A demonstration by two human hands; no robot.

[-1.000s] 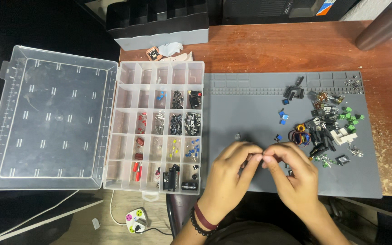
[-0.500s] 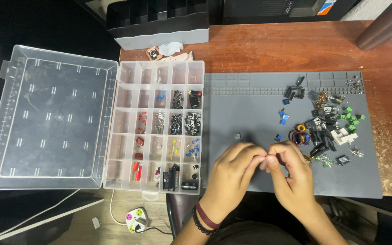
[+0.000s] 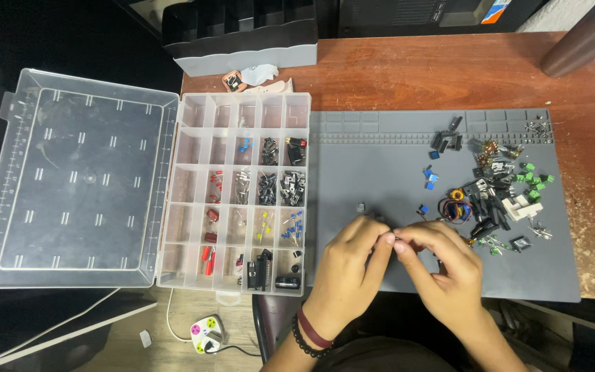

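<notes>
1. Left hand [image 3: 348,265] and right hand [image 3: 447,265] meet fingertip to fingertip over the grey silicone work mat [image 3: 380,172], pinching something tiny; can't tell what.
2. Heap of loose electronic components [image 3: 490,196] sits just right of them.
3. Clear plastic compartment organizer box [image 3: 239,200] lies open to the left on the brown wooden worktop [image 3: 435,69].

Even, fairly bright light falls from above; the grey mat [image 3: 380,172] and wooden table [image 3: 449,76] are clearly lit, with only soft, short shadows under the hands; the clear organiser lid [image 3: 77,179] shows faint pale glare; the frame's left edge and bottom corners sink into darkness; focus is sharp, though tiny parts stay indistinct.
</notes>
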